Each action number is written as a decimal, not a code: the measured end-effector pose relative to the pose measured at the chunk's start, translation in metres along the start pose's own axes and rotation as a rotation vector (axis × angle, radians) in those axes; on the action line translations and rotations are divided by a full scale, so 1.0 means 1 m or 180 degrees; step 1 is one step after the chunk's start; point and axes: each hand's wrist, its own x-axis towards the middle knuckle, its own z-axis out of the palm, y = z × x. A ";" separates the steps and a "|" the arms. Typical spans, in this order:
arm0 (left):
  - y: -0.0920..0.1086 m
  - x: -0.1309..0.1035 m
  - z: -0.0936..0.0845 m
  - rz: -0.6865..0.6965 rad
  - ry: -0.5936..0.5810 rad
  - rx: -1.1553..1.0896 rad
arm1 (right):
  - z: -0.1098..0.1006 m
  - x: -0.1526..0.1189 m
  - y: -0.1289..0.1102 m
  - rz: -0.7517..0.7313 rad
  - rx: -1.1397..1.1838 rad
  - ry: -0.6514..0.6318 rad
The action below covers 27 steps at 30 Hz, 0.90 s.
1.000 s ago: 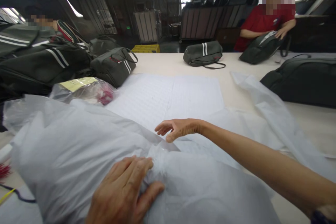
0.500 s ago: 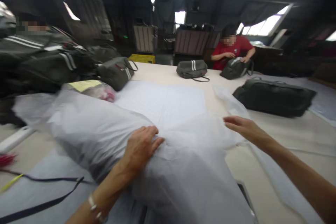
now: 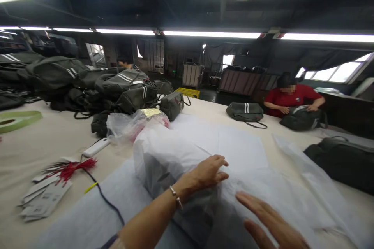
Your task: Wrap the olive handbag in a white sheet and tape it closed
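A translucent white plastic bag (image 3: 163,144) lies across the near middle of the table, with something bulky and darker inside it. My left hand (image 3: 207,171) is over its top, thumb apart from the slightly bent fingers; whether it presses on the plastic I cannot tell. At the lower right, my right hand (image 3: 271,221) is near the loose end of the bag, fingers extended and thumb apart. Nothing shows in its grasp. White sheets (image 3: 239,146) lie flat just beyond the bag.
Striped dark duffel bags (image 3: 134,97) pile up at the left. Closer are tags (image 3: 48,198) with red strings (image 3: 74,169), a white power strip (image 3: 96,148) and green tape (image 3: 17,120). Across the table, a person in red (image 3: 292,99) handles a dark bag (image 3: 304,116).
The view has tilted up and turned left, showing more of the left table. My right hand has come back from the far right, nearer my left hand. My left hand stays over the plastic bag.
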 end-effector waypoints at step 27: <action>-0.310 -0.231 -0.116 -0.1519 0.1152 -0.3444 | 0.196 0.286 -0.042 0.2265 0.1638 -0.1357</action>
